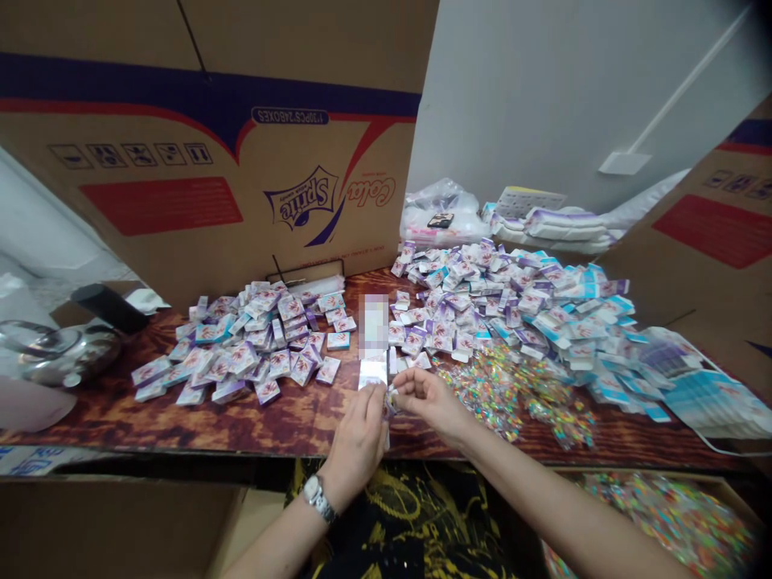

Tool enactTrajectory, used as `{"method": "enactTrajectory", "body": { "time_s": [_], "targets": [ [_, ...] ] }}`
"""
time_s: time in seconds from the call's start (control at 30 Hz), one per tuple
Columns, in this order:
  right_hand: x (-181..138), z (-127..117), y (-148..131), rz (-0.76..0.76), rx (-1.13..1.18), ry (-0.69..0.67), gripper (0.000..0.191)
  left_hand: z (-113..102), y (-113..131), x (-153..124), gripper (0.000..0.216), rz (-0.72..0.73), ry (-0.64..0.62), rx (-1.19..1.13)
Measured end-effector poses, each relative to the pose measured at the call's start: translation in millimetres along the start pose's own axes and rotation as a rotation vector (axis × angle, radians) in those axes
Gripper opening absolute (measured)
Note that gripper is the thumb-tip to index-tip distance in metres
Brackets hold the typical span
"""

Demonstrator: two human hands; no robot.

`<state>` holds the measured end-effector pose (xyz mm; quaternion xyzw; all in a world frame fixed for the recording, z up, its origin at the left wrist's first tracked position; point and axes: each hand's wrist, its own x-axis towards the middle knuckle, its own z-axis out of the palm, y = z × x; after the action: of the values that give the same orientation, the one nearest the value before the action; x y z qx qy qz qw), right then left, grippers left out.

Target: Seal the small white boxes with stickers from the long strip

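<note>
At the table's front edge, my left hand [360, 422] closes its fingers around a small white and purple carton [391, 400], mostly hidden between the hands. From the other side my right hand [431, 402] pinches the same carton at its top end, thumb and forefinger together. Just beyond the hands stands a narrow upright panel [374, 326], its face blurred out, with a pale glossy piece [372, 371] below it. Colourful small candy packets [488, 394] lie in a heap beside my right hand. Small printed cartons [241, 346] are piled to the left of my left hand.
Another large heap of small cartons [482, 289] covers the right back. Flat cartons [705, 386] lie at the far right. Big cardboard boxes [241, 185] stand behind and at right. A metal kettle [72, 354] sits left. Below, an open box holds more candy packets [669, 523].
</note>
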<state>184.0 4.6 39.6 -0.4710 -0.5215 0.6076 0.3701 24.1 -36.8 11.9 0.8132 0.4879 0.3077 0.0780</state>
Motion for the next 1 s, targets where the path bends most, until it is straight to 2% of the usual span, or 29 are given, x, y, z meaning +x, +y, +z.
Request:
{"method": "enactTrajectory", "body": {
  "time_s": [0.13, 0.27, 0.4, 0.5, 0.6, 0.8, 0.9, 1.0],
  "targets": [
    [1.1, 0.5, 4.4, -0.019, -0.033, -0.078, 0.028, 2.0, -2.7, -2.3, 0.05, 0.001, -0.018, 0.02],
    [-1.2, 0.4, 5.9, -0.067, -0.131, -0.147, 0.019, 2.7, -3.9, -2.9, 0.048, 0.019, -0.012, 0.027],
    [-4.6, 0.6, -5.6, -0.235, -0.429, -0.102, 0.006, 2.3, -3.3, -1.9, 0.048, 0.046, 0.017, 0.049],
    [-2.0, -3.3, -11.0, -0.304, -0.6, -0.037, 0.019, 0.7, -3.7, -1.7, 0.049, 0.07, 0.033, 0.059],
    [4.8, -9.3, -6.8, -0.26, -0.599, -0.061, 0.034, -0.9, -4.3, -2.3, 0.051, 0.096, 0.044, 0.035],
    [7.6, -10.2, -2.0, -0.231, -0.531, -0.109, 0.027, -0.9, -1.2, -3.0, 0.045, 0.077, 0.027, -0.086],
    [-3.1, -7.2, -11.9, -0.315, -0.572, -0.049, 0.024, -4.8, 1.3, 0.2, 0.038, -0.007, 0.014, -0.178],
    [-17.5, -5.4, -19.6, -0.51, -0.635, 0.039, 0.016, -11.3, 3.0, 5.7, 0.032, -0.075, 0.028, -0.23]
  ]
}}
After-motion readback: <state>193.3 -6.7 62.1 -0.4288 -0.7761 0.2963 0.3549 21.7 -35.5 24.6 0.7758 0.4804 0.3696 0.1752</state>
